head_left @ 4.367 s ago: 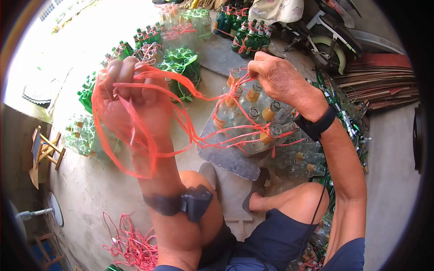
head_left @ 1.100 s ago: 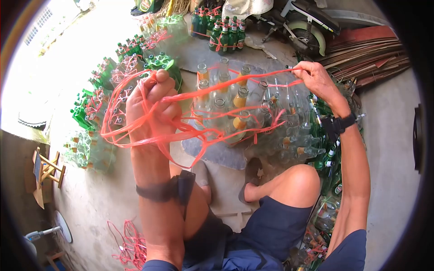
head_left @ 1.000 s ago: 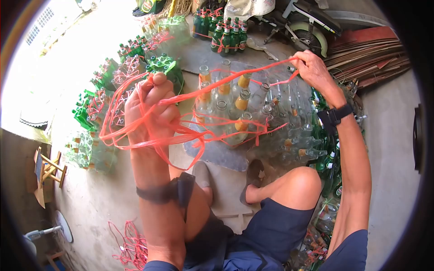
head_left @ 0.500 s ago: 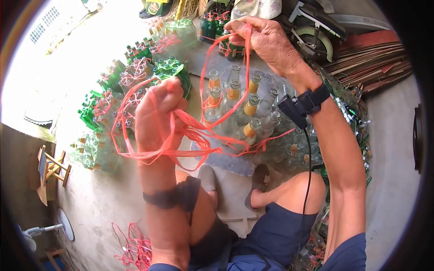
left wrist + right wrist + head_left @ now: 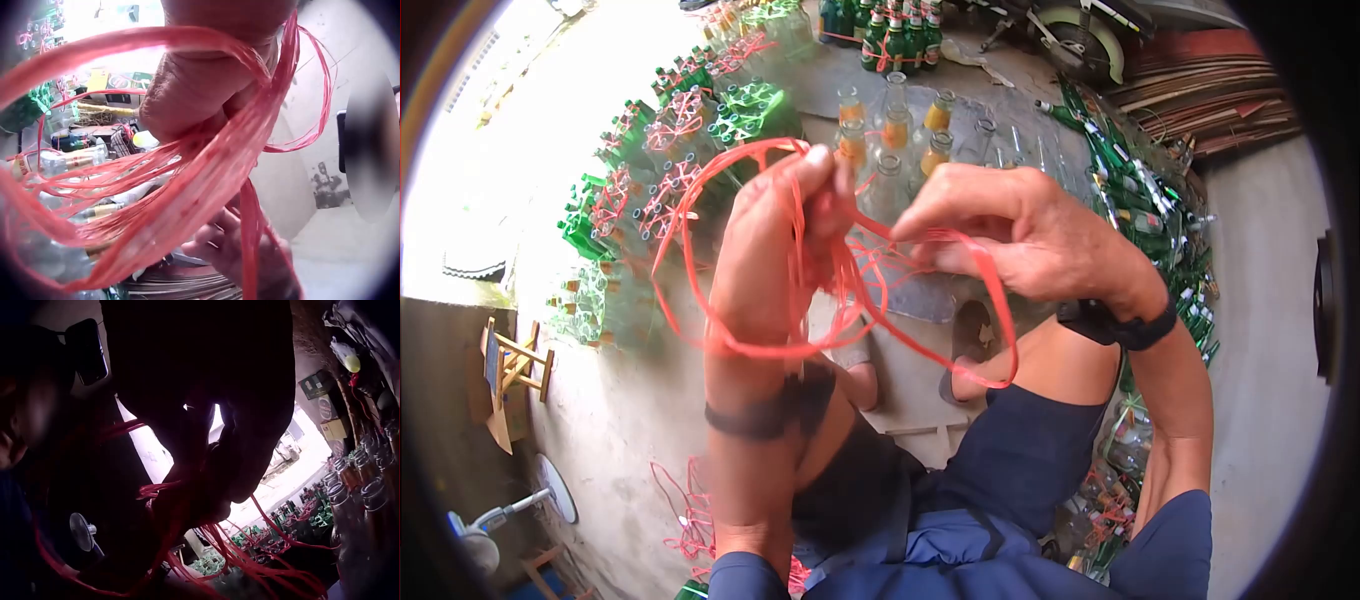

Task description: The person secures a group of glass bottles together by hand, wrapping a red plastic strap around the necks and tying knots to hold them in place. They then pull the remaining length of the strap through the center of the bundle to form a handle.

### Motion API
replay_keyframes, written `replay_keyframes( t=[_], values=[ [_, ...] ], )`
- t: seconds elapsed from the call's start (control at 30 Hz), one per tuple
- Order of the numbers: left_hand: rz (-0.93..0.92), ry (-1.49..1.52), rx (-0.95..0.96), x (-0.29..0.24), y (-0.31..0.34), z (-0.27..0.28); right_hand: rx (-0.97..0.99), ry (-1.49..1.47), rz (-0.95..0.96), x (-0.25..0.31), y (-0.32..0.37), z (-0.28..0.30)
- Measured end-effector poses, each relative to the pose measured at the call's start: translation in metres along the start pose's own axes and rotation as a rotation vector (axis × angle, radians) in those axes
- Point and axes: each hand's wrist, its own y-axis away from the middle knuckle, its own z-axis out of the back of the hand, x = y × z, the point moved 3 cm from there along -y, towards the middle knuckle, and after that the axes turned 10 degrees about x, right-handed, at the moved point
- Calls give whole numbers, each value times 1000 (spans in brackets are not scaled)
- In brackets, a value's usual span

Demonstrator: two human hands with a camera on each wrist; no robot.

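Observation:
Strands of red plastic twine [image 5: 1000,300] hang in wide loops between my two hands. My left hand [image 5: 755,240] grips a bundle of it, and in the left wrist view the flat strands [image 5: 187,215] fan out below the curled fingers [image 5: 181,103]. Beside it, my right hand [image 5: 1040,235] pinches part of the twine between thumb and fingers, with one loop hanging under it. The right wrist view is dark, with strands [image 5: 250,572] trailing from the fingertips. Behind the hands stands a group of clear glass bottles [image 5: 888,185] with orange neck labels, partly hidden by the right hand.
Bundled bottles [image 5: 745,110] tied with green and red twine stand at the left. Loose green bottles [image 5: 1140,220] lie along the right, near stacked boards [image 5: 1210,90]. Tangled twine [image 5: 685,510] lies on the floor by a fan [image 5: 555,490]. A scooter wheel [image 5: 1080,45] is at the back.
My right hand has swung from stretching a strand out to the right, up over the bottles, then down close beside the left hand. The left hand keeps its grip on the twine.

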Motion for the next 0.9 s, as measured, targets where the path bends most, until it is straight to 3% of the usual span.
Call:
replay_keyframes(
  t=[0.03,0.07,0.1,0.13,0.2,0.27,0.3,0.37,0.43,0.47,0.5,0.57,0.67,0.7,0.8,0.9],
  values=[
    [66,-87,35,1,13,-9,-6,-7,-10,2,16,3],
    [132,-175,71,6,28,-15,-1,-109,-150,3,32,7],
    [67,-234,95,18,42,-23,6,-208,-285,1,47,11],
    [141,-124,110,28,57,-33,0,-212,-285,-3,60,15],
    [212,-25,122,32,83,-39,2,-26,-471,-19,83,24],
    [323,-655,257,25,106,-32,-7,-7,-512,-28,100,24],
    [270,-714,271,26,114,-39,-5,11,-564,-32,108,20],
    [647,-651,348,24,128,-53,-17,-38,-551,-36,114,14],
    [566,-728,489,53,144,-65,-21,-84,-564,-40,119,8],
    [454,-548,547,72,151,-71,-13,-37,-556,-45,122,7],
    [569,-501,617,88,159,-74,-12,-40,-548,-46,122,5],
    [572,-489,724,111,169,-82,-37,37,-525,-44,123,0],
    [379,-543,822,138,180,-97,7,80,-505,-40,112,-17],
    [297,-569,839,153,187,-98,36,17,-565,-36,106,-26],
    [250,-588,875,167,192,-102,32,115,-460,-40,97,-65],
    [243,-602,871,166,187,-106,105,-72,-472,-36,79,-101]
  ],
)
